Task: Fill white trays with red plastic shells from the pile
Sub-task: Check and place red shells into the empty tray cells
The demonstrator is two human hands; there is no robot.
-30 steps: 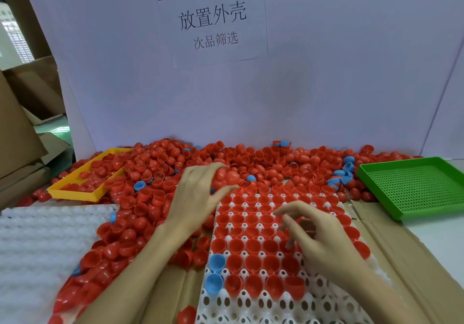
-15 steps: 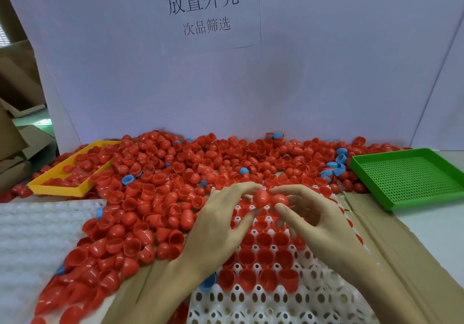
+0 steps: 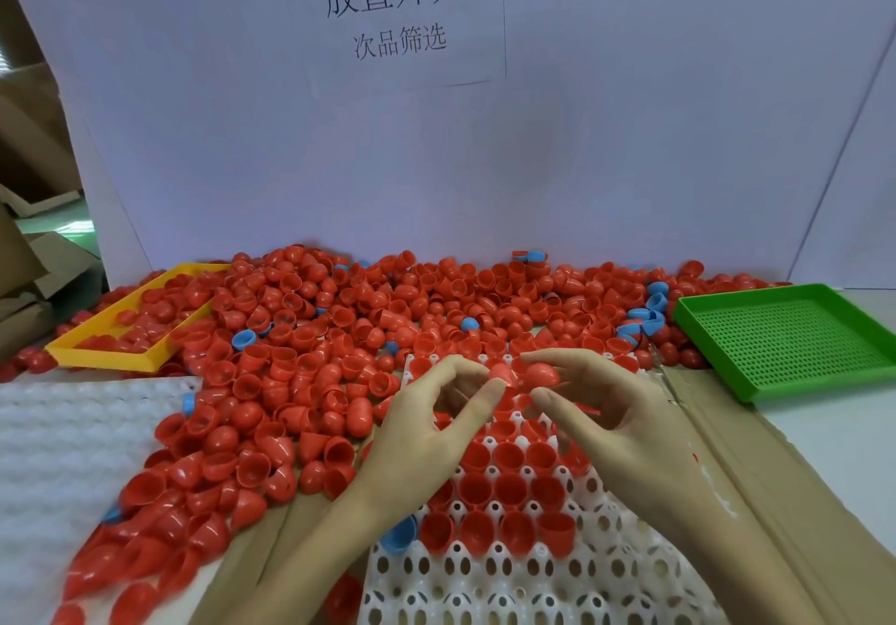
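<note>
A big pile of red plastic shells (image 3: 310, 358) spreads across the back and left of the table. In front of me lies a white tray (image 3: 533, 581) with round pockets; its far rows hold red shells (image 3: 509, 489), the near rows are bare. Both hands hover over the tray's far part. My left hand (image 3: 426, 435) pinches a red shell (image 3: 499, 375) between thumb and fingers. My right hand (image 3: 611, 421) pinches another red shell (image 3: 540, 375) right beside it. The two shells nearly touch.
A yellow tray (image 3: 111, 358) with red shells sits at back left, a green perforated tray (image 3: 795, 338) at right. A second white tray (image 3: 58, 469) lies at left. A few blue shells (image 3: 400, 535) are scattered about. A white board with printed characters stands behind. Cardboard lies under the tray.
My left hand left the pile with a shell and came over the tray. My right hand rose from the tray's pockets. Both now hold shells side by side.
</note>
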